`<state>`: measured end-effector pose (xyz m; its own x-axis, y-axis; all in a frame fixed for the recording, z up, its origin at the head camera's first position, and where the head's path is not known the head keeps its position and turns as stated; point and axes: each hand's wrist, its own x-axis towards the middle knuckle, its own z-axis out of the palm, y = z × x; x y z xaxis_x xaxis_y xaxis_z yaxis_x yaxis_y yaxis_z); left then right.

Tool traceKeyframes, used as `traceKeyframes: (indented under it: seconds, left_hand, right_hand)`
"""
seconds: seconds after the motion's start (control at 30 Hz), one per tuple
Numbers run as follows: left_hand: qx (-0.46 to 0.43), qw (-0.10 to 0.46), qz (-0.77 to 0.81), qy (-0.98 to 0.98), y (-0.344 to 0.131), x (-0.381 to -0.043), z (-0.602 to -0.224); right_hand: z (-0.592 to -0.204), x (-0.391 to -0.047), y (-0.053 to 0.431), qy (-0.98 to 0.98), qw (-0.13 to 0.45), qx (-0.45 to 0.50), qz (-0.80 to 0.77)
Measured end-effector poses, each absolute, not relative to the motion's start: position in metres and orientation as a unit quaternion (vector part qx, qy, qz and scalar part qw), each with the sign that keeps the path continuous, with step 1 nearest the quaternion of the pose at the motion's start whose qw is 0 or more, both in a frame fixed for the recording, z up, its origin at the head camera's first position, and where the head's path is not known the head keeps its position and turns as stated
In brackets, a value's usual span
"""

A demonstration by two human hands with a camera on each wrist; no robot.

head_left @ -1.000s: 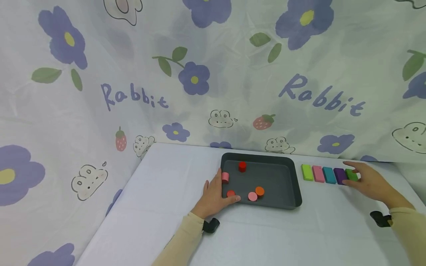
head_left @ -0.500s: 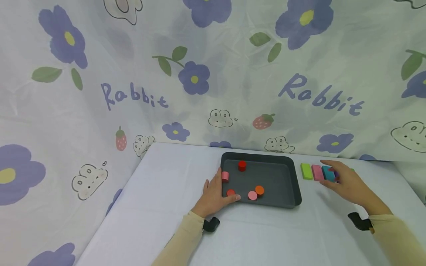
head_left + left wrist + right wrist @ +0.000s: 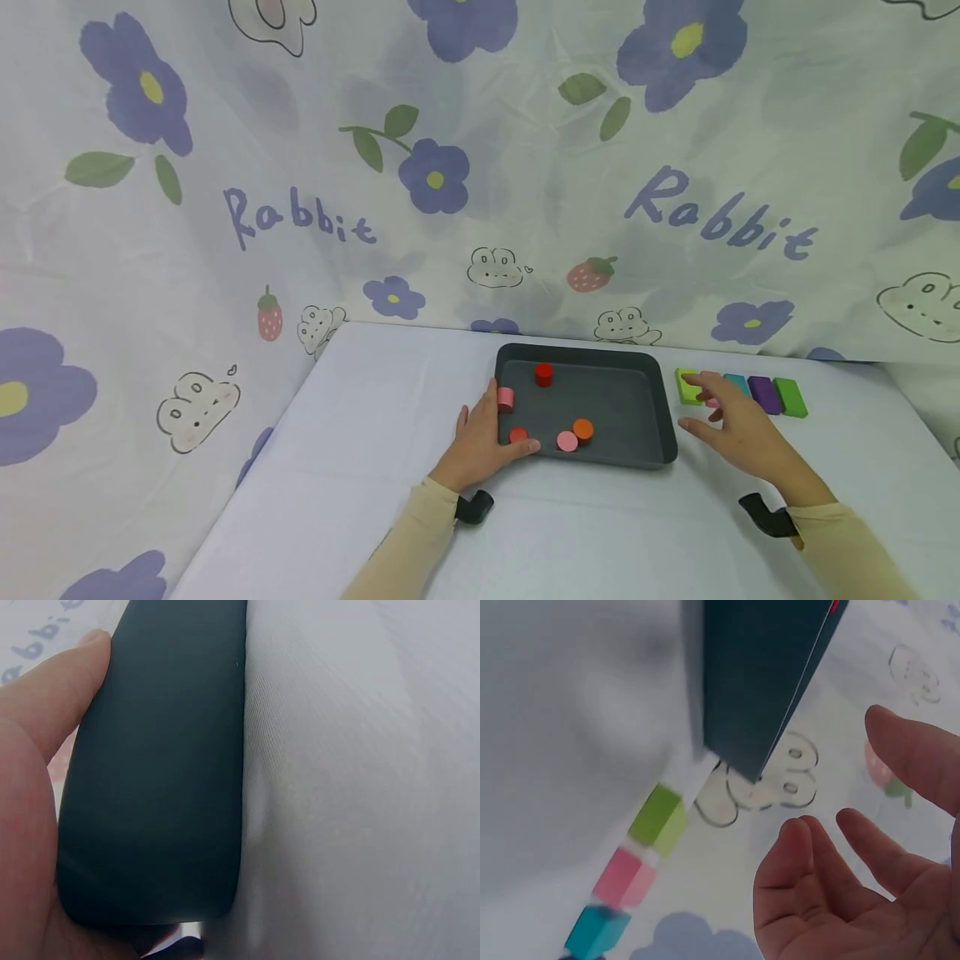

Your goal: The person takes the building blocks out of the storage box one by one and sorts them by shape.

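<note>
My left hand (image 3: 476,446) rests at the near left corner of a dark grey tray (image 3: 630,408). Its straight fingers lie along the left wall, and its thumb (image 3: 71,682) reaches over the front rim. In the tray stand small cylinders: a red one (image 3: 543,375), a pink one (image 3: 567,442) and an orange one (image 3: 582,430), among others. My right hand (image 3: 750,433) hovers right of the tray with fingers spread and nothing between them. Close by are the yellow-green block (image 3: 660,817) and pink block (image 3: 622,877), both partly covered by the hand in the head view.
The row of blocks continues right with a teal block (image 3: 738,384), a purple block (image 3: 765,395) and a green block (image 3: 791,397). Behind the white table (image 3: 405,383) hangs a printed curtain (image 3: 517,200) with flowers and rabbits.
My right hand has swept left along the row, from the purple and green blocks to the yellow-green end, uncovering the green and purple ones. The left hand keeps its place.
</note>
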<state>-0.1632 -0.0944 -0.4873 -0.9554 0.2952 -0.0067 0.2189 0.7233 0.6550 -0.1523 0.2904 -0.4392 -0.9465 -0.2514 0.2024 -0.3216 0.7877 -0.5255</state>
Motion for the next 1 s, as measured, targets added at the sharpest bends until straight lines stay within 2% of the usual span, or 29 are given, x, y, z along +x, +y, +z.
traceKeyframes:
  seconds: [0.7,1.0]
  left_hand:
    - [0.138,0.053,0.352,0.924,-0.094,-0.165,-0.487]
    - [0.138,0.054,0.352,0.924,-0.093,-0.165,-0.488]
  right_hand:
    - [-0.457,-0.153,0.213,-0.916,0.044,0.217,0.336]
    - [-0.461,-0.153,0.188,-0.915,0.043,0.217,0.338]
